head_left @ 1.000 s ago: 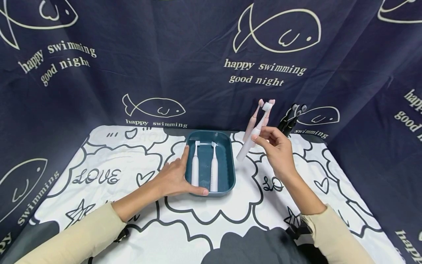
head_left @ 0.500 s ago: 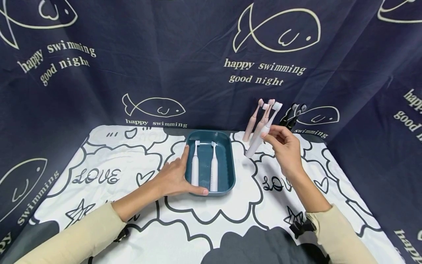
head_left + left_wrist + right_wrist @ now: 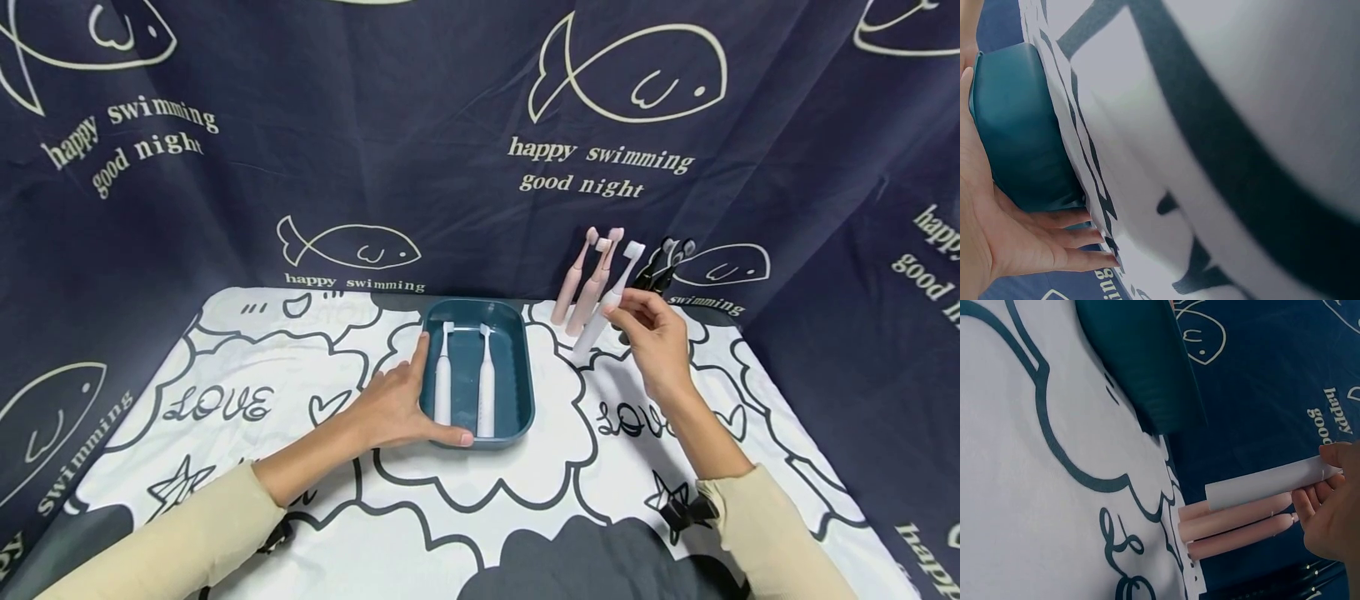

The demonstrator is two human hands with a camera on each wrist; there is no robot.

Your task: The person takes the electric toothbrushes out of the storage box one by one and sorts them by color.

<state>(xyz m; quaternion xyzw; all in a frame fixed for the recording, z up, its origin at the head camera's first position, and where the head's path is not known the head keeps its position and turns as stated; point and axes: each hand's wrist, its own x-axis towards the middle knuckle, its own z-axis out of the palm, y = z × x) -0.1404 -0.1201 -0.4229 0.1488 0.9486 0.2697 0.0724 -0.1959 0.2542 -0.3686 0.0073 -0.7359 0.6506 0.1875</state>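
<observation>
My right hand (image 3: 660,342) pinches a white electric toothbrush (image 3: 594,329) at the upper part of its handle, thumb and fingertips together. The brush leans with its head up and to the right. In the right wrist view its handle (image 3: 1260,484) overlaps the pink electric toothbrushes (image 3: 1235,519). My left hand (image 3: 393,407) lies at the near left corner of a teal tray (image 3: 467,375), thumb along the front rim, forefinger along the left side. In the left wrist view its straight fingers (image 3: 1066,237) reach past the tray wall (image 3: 1029,137). Two white electric toothbrushes (image 3: 487,392) lie inside.
Three pink electric toothbrushes (image 3: 588,302) stand upright at the back right of the table. Behind my right hand are black ones (image 3: 662,279), partly hidden. A dark blue fish-print curtain (image 3: 480,125) rises behind the white patterned cloth (image 3: 247,358).
My right hand has carried the white toothbrush to the right and a little down, uncovering the pink ones behind it. The left hand and tray stay in place.
</observation>
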